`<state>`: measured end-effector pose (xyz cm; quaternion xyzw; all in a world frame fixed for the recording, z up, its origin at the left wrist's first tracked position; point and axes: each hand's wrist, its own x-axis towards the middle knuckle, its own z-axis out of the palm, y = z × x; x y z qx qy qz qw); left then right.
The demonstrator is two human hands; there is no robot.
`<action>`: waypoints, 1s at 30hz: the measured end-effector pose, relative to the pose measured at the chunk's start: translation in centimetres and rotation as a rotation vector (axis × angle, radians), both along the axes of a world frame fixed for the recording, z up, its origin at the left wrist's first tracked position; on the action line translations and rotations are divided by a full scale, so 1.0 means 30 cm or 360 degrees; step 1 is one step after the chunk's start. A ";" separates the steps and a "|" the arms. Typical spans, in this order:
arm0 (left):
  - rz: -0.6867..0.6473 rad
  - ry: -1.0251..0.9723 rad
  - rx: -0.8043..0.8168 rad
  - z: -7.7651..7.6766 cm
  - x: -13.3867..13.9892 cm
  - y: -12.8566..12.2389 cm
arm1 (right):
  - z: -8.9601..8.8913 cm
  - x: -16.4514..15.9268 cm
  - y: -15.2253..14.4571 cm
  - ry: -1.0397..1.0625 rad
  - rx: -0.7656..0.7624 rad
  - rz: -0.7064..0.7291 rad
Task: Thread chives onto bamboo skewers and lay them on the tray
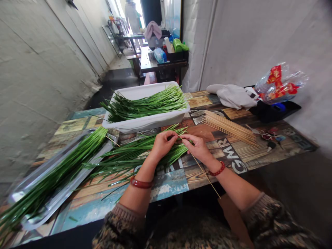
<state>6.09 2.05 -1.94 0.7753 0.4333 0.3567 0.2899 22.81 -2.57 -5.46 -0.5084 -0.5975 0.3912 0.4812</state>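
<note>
My right hand [196,147] is closed in a pinch on a thin bamboo skewer [204,174], which slants down past the table's front edge. Close beside its upper end, my left hand [166,142] has thumb and forefinger pressed together; what they hold is too small to make out. Loose garlic chives [124,155] lie on the table under and left of both hands. More chives [147,103] fill a white plastic tub [145,122] behind them. On the left, a metal tray [77,183] bears a long bunch of chives [64,166] with a skewer through its pale end.
A pile of bamboo skewers [228,128] lies to the right. Beyond it are a light cloth cap [233,96], a plastic bag with red print [280,84] and keys [271,146]. Farther back stands another table [147,60] with goods; a person [132,20] is in the distance.
</note>
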 end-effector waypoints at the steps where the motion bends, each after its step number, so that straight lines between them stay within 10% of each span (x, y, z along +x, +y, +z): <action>1: -0.0001 -0.0006 0.0002 0.000 0.000 0.000 | 0.002 -0.001 0.000 0.0000 -0.0001 0.0000; 30: -0.0041 0.0004 0.0025 0.001 -0.003 -0.003 | 0.010 -0.003 -0.002 -0.0046 0.0016 -0.0034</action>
